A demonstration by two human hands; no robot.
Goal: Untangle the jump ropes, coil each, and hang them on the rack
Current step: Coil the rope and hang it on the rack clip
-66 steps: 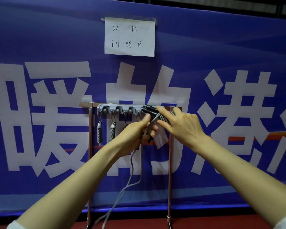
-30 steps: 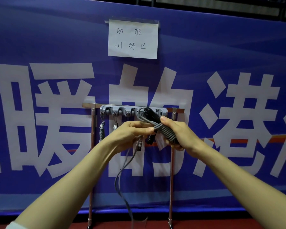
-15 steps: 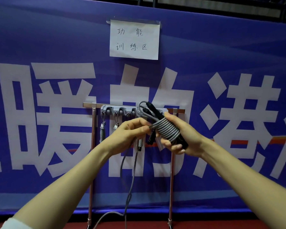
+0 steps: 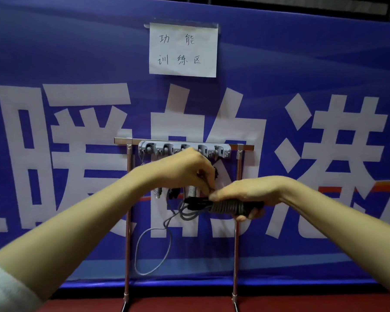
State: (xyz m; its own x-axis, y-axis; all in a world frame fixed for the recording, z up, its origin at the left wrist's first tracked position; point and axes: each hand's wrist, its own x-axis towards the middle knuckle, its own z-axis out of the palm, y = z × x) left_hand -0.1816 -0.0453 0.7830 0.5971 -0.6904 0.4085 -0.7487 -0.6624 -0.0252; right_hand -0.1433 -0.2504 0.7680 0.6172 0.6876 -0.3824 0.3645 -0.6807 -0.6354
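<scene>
Before the rack point(image 4: 185, 147), right hand point(image 4: 248, 192) grips the coiled rope point(image 4: 227, 207); left hand point(image 4: 185, 170) pinches its strand.

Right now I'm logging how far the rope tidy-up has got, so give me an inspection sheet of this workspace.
Surface: red floor under the rack; nothing seen lying on it.
Job's things: grey rope wound into a bundle around black handles, not yet hung; a loose loop hangs below it. Rack has a grey hook strip on a metal bar.
Clutter: coiled items hang from the hooks, partly hidden by the left hand.
Grippers: right hand grips the bundle; left hand pinches near its left end, what it holds is hidden.
Cables: nothing seen besides the rope.
Surroundings: blue banner with white characters, paper sign taped above the rack.
</scene>
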